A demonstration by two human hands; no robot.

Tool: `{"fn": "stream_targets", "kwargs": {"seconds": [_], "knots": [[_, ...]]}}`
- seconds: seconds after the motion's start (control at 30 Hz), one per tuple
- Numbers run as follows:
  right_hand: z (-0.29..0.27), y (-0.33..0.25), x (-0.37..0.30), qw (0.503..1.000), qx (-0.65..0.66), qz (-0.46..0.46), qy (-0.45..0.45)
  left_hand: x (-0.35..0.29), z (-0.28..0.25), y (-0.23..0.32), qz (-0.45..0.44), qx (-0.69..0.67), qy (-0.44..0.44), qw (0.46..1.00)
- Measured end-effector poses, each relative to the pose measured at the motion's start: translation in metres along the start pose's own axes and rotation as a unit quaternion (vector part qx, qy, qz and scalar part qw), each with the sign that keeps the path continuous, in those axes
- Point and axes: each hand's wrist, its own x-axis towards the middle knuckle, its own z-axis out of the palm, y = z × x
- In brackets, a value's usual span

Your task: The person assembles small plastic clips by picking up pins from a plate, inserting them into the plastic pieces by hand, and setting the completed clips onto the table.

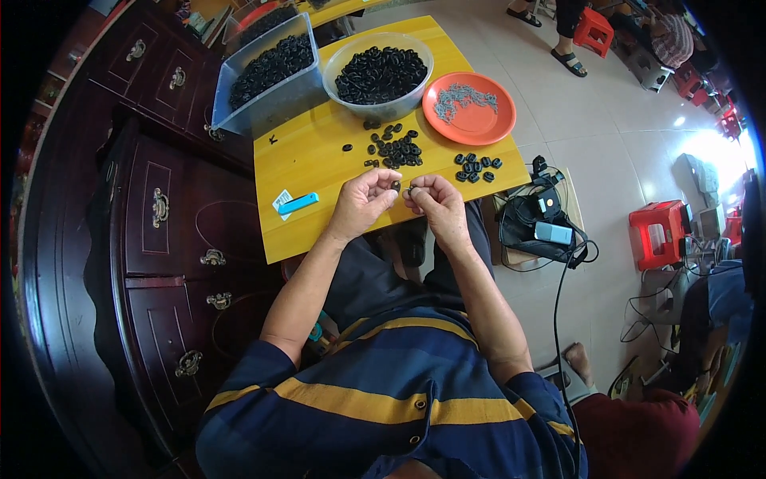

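Over the near edge of the yellow table (307, 156), my left hand (363, 203) pinches a small black oval piece (396, 186) between thumb and fingers. Close beside it, with a small gap, my right hand (440, 209) is closed in a pinch too; a dark bit shows at its fingertips, too small to name. Just beyond my hands lies a loose pile of similar black oval pieces (396, 150). A smaller group of black pieces (477, 167) sits to the right. The orange plate (481, 134) behind that group holds small grey pieces.
A clear bowl (392, 112) and a bluish bin (275, 114), both full of black pieces, stand at the back. A light-blue slim tool (298, 203) lies left. Dark drawers (171, 215) flank the left side. A black bag (523, 219) with cables sits right; red stools (658, 235) stand farther off.
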Motion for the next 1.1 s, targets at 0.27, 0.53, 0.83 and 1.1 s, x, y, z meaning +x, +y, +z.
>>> {"fn": "stream_targets", "kwargs": {"seconds": [0.27,0.53,0.83,1.1], "knots": [[0.0,0.001,0.001,1.0,-0.025,0.008,0.0,0.002,0.002,0.009,0.026,0.037,-0.003,0.999],[0.0,0.004,0.0,1.0,-0.014,0.002,0.001,0.001,0.001,0.012,0.021,0.064,-0.024,0.997],[0.002,0.0,-0.003,1.0,-0.002,0.02,-0.002,0.003,0.004,0.021,0.041,0.09,-0.039,0.994],[-0.001,-0.001,-0.004,0.998,0.022,0.062,-0.004,0.009,0.001,0.025,0.043,0.122,-0.067,0.989]]}}
